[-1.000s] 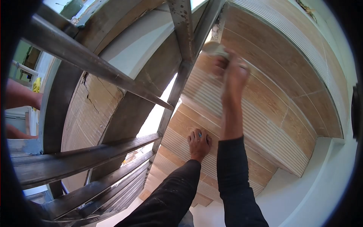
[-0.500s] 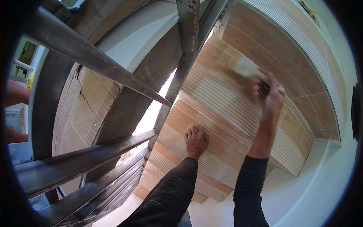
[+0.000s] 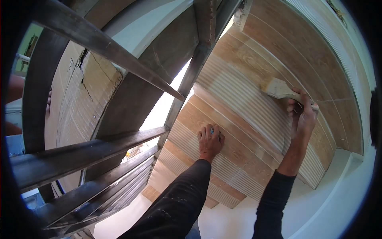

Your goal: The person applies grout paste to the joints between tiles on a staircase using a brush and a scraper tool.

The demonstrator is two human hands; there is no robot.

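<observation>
In my right hand [image 3: 304,111] is a flat paintbrush [image 3: 280,88], my fingers wrapped round its pale handle. The brush's bristles point left, over the wood-look tread of an upper stair step [image 3: 246,53], close above its ribbed tile edge [image 3: 234,83]. My left hand [image 3: 211,141] rests on a lower tiled step [image 3: 191,115], its fingers curled under and the knuckles up. A small blue and silver bit shows on one finger, like a ring. What the left fingers hold, if anything, is hidden.
Dark metal railing bars [image 3: 107,47] run along the left of the stairs. Beyond them stands a torn cardboard panel [image 3: 85,91]. Part of another person's arm [image 3: 14,88] shows at the far left. A white wall [image 3: 338,187] borders the steps on the right.
My right hand has moved right and down in view with the paintbrush, which is now sharp instead of blurred. My left hand stays on the same step as the view shifts slightly.
</observation>
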